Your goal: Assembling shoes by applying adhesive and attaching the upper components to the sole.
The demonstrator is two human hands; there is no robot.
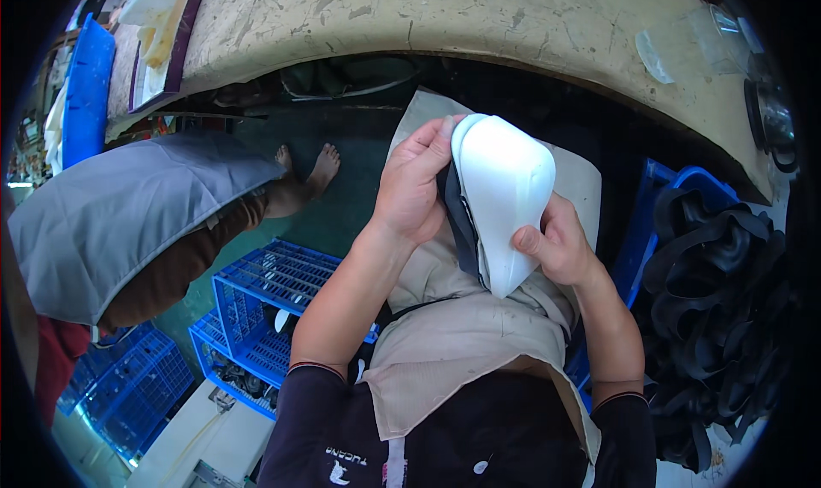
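Above my apron-covered lap I hold a glossy white shoe sole [506, 184], broad and rounded at its far end and narrowing to a point toward me. A black band [463, 231] runs along its left side. My left hand [415, 180] is closed on the far left edge, thumb up by the rounded end, with its other fingers partly hidden behind. My right hand [560, 244] grips the lower right side, its thumb pressed on the white face. What lies on the sole's underside is hidden.
A worn beige table [428, 17] curves across the front. Black strap-like pieces [710, 291] heap over a blue crate [650, 206] at right. Blue plastic baskets [274, 274] stand at lower left. Another person, with a grey apron [145, 206] and bare feet [321, 167], sits at left.
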